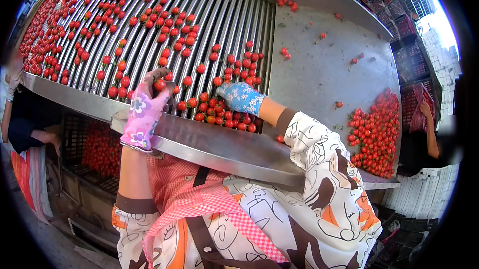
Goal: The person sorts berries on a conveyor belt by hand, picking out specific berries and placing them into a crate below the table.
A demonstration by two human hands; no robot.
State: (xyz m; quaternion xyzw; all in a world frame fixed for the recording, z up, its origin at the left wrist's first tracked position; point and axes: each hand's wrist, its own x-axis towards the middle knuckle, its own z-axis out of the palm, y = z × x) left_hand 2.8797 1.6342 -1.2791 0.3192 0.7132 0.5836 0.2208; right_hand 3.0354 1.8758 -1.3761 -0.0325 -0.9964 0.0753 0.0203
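My left hand (145, 107), in a pink floral glove with dirty fingertips, reaches over the near edge of a metal roller bed (209, 14). Its fingers curl around a red cherry tomato (159, 85). Further right, my right hand (241, 97) wears a blue floral glove and rests low over the rollers. Its fingers bend down and together; whatever they hold is hidden. Directly below it, a cluster of cherry tomatoes (224, 116) is gathered against the metal lip. More tomatoes (244, 64) lie just beyond this hand.
Many tomatoes (45, 34) cover the rollers' far left. A steel tray (319, 79) adjoins on the right, with a tomato heap (379, 134) in its near corner. A filled crate (95, 174) stands beneath the bed. Other people's arms (430, 127) show at both sides; stacked crates (411, 64) stand right.
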